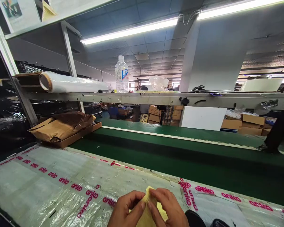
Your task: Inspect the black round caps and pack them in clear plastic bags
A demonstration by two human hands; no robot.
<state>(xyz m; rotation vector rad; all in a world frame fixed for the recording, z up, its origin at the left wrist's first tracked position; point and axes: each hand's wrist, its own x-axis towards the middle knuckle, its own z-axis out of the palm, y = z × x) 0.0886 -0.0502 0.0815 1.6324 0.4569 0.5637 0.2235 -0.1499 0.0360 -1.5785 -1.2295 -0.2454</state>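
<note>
Low in the view, my left hand [127,209] and my right hand [168,208] meet over a thin yellow sheet [146,219]. The fingertips and thumbs of both hands pinch its upper edge, which sticks up in a small peak between them. I cannot tell whether the sheet is paper or cloth, and its lower part runs out of the picture. Just right of my right hand stands a black rounded object [195,218], with a second black object [219,223] beside it, both cut off by the bottom edge.
A tape-covered worktop [68,170] borders a green conveyor belt [161,154]. A flat carton with crumpled brown paper [63,127] lies at the left. On the metal shelf [151,99] above stand a plastic film roll [71,82] and a water bottle [121,75].
</note>
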